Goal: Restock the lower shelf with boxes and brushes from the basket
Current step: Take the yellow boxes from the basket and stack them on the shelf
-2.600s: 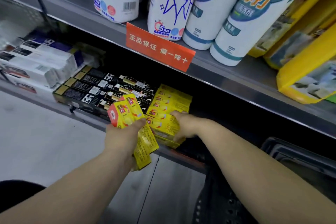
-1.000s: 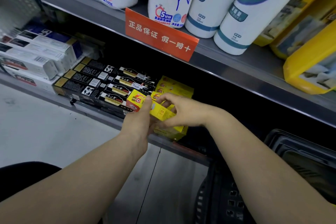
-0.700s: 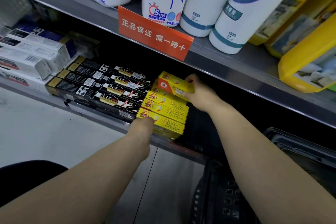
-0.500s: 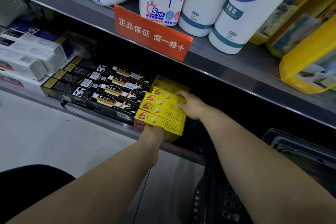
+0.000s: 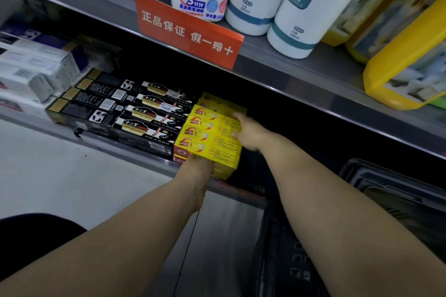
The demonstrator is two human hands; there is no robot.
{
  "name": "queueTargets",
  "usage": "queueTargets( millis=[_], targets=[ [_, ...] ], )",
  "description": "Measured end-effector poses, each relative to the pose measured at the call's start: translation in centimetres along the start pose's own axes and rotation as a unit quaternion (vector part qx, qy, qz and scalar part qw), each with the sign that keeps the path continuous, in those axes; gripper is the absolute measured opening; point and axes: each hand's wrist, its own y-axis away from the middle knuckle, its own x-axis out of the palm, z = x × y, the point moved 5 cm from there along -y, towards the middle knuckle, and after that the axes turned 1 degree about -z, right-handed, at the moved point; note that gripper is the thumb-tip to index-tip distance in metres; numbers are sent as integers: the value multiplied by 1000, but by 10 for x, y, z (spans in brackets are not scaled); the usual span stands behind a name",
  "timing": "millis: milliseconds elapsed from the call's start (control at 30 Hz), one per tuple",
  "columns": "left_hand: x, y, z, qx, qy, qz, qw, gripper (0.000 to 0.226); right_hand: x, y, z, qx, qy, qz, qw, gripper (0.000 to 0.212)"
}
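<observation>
Nearest, at lower right: dark perforated plastic basket, rigid and matte, contents not visible from here, parked just beside the shelf edge, probably for short reaches. Just beyond, left hand against the front face of the stack of glossy yellow rectangular cardboard boxes, seemingly squaring that face flush with the lip of the grey metal lower shelf; fingers hidden under the knuckles, so cannot tell whether curled or flat. Right hand at the stack's right side and top, fingers laid fairly straight along the upper boxes, pressing not pinching, likely to keep the tiers aligned. Yellow boxes already on the shelf, several deep, touching the neighbouring row of long black printed cartons, slick-faced, sharp-edged. Farther left, pale white cartons, blurred. No brushes visible. Above, orange plastic sign with white characters clipped to the upper shelf edge, then smooth white cylindrical bottles.
</observation>
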Motion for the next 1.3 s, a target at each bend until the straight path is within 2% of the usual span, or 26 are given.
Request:
queueTargets(
  millis=[133,233,300,367,467,567,633,667,700,767,900,1000,1100,1167,1300],
  targets=[
    [-3,15,-11,13,5,-5,1000,21,-14,11,5,25,57,-16,998,68],
    [4,34,-23,33,-1,-16,999,7,-37,40,20,-16,43,-13,999,53],
    [15,51,-35,121,-30,0,992,10,-53,71,27,-54,-5,-15,998,42],
    [27,76,-46,237,-90,35,967,15,-69,109,25,-92,-48,-34,994,35],
    [49,112,-48,387,-238,97,885,14,-88,168,5,-113,-79,-54,989,28],
    [70,140,-37,504,-408,93,756,19,-100,215,-27,-119,-137,-76,981,25],
    [89,160,-25,566,-469,116,668,27,-106,239,-55,-115,-164,-109,974,24],
    [100,169,-18,585,-484,136,636,28,-109,249,-72,-105,-178,-127,970,24],
    [110,177,-11,596,-493,158,614,29,-110,259,-91,-90,-189,-143,967,24],
    [129,189,4,602,-500,199,590,29,-107,272,-137,-38,-204,-168,964,24],
    [167,205,31,587,-518,251,569,26,-83,290,-243,119,-174,-205,956,20],
    [185,207,47,566,-536,274,563,24,-58,299,-300,201,-60,-172,962,40],
    [196,202,56,535,-541,283,584,19,-30,293,-316,188,4,-111,976,60],
    [200,195,62,511,-543,283,603,17,-15,284,-314,170,54,-101,979,66],
    [202,183,71,450,-545,291,645,14,-12,272,-302,144,235,-116,954,50]
  ],
)
